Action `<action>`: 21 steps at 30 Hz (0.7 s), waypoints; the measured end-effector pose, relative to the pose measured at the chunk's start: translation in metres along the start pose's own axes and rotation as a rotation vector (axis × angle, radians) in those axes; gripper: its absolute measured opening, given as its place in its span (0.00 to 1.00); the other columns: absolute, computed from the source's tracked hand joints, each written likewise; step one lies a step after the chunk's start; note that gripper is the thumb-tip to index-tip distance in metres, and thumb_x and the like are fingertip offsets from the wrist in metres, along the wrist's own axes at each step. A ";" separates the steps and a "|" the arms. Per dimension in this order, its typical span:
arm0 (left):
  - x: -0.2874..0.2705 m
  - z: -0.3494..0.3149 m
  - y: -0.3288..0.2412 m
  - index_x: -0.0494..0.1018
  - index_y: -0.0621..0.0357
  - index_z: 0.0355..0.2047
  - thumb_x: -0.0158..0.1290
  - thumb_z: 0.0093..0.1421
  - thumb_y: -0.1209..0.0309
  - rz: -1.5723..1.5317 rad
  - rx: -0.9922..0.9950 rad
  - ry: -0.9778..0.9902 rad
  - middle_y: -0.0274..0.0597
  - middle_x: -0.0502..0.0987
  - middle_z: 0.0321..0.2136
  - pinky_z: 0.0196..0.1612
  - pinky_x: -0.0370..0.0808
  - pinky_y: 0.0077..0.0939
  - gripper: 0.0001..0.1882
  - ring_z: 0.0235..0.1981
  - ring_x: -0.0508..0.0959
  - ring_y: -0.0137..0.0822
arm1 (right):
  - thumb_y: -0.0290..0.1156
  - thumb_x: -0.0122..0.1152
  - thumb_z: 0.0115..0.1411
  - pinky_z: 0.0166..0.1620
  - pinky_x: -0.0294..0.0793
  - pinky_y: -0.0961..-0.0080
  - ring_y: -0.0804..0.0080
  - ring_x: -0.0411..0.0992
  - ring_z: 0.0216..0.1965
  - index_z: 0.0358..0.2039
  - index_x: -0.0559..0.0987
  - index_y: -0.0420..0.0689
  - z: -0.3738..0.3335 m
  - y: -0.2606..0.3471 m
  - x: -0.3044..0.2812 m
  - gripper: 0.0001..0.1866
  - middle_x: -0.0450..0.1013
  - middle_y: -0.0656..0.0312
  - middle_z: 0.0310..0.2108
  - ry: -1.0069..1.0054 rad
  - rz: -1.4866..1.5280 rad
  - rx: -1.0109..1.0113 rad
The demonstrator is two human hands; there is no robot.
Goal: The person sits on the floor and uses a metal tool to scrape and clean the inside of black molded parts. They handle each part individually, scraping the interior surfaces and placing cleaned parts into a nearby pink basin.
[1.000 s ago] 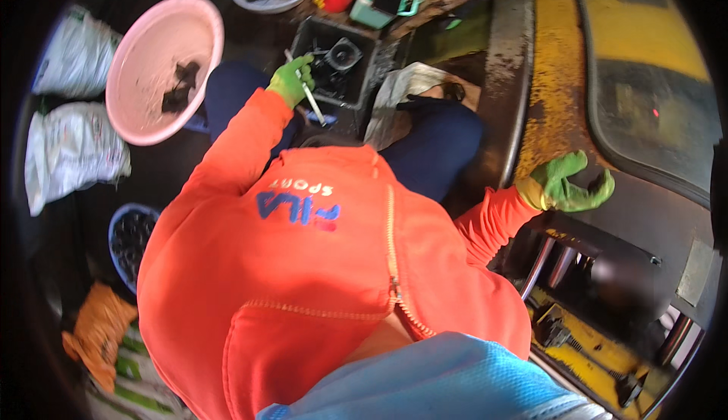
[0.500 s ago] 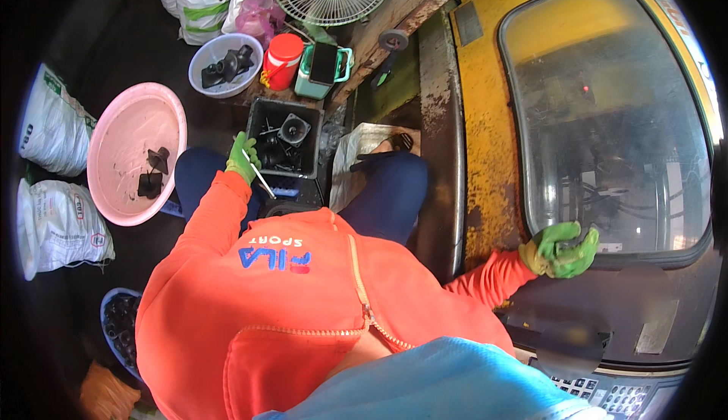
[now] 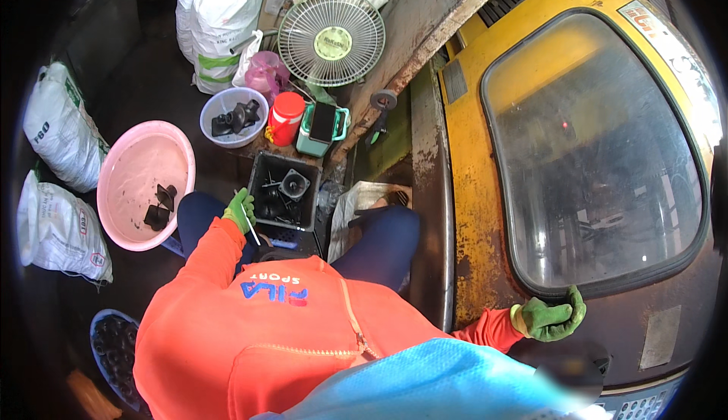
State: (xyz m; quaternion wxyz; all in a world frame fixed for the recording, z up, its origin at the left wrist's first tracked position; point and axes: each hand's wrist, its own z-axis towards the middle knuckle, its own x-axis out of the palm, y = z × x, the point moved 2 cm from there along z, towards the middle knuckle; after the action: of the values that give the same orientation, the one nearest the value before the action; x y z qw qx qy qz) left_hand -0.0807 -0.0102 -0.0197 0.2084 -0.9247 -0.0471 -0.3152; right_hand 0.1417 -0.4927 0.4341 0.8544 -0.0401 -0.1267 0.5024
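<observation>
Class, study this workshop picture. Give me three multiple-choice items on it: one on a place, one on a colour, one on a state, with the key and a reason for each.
1. Where is the right hand?
A. in the pink basin
B. at the lower rim of the yellow machine's window
C. on the fan

2. What colour is the jar beside the grey bowl?
A. red
B. blue
C. white

3. What does the left hand hold?
A. nothing
B. a thin light stick
C. a phone

Key: 1 B, the glove grips the window rim of the yellow machine; 2 A, its body is red; 3 B, the thin light stick pokes from the closed glove.
</observation>
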 end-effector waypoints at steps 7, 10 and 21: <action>0.000 0.002 0.004 0.59 0.41 0.15 0.46 0.63 0.52 0.111 -0.022 0.102 0.23 0.57 0.08 0.14 0.54 0.26 0.21 0.08 0.57 0.26 | 0.19 0.38 0.58 0.33 0.72 0.72 0.61 0.72 0.29 0.44 0.71 0.28 -0.002 -0.003 0.004 0.16 0.75 0.46 0.30 -0.054 -0.064 -0.040; -0.001 0.005 0.005 0.59 0.42 0.16 0.45 0.63 0.57 0.146 -0.015 0.061 0.24 0.59 0.10 0.15 0.54 0.26 0.18 0.09 0.58 0.27 | 0.18 0.38 0.57 0.35 0.73 0.70 0.60 0.72 0.29 0.43 0.71 0.28 -0.001 -0.003 0.005 0.16 0.75 0.45 0.30 -0.046 -0.007 -0.048; -0.002 0.008 0.006 0.62 0.44 0.19 0.45 0.63 0.58 0.134 -0.024 0.053 0.28 0.63 0.12 0.16 0.57 0.28 0.15 0.11 0.61 0.29 | 0.21 0.40 0.64 0.42 0.74 0.62 0.51 0.73 0.38 0.46 0.69 0.26 0.002 0.005 0.005 0.14 0.72 0.39 0.40 -0.057 -0.249 -0.191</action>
State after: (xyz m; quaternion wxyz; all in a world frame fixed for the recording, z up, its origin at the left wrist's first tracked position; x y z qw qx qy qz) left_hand -0.0768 -0.0123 -0.0290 0.2192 -0.9195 0.0240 -0.3254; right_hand 0.1391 -0.4861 0.4362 0.8984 -0.0906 -0.2022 0.3792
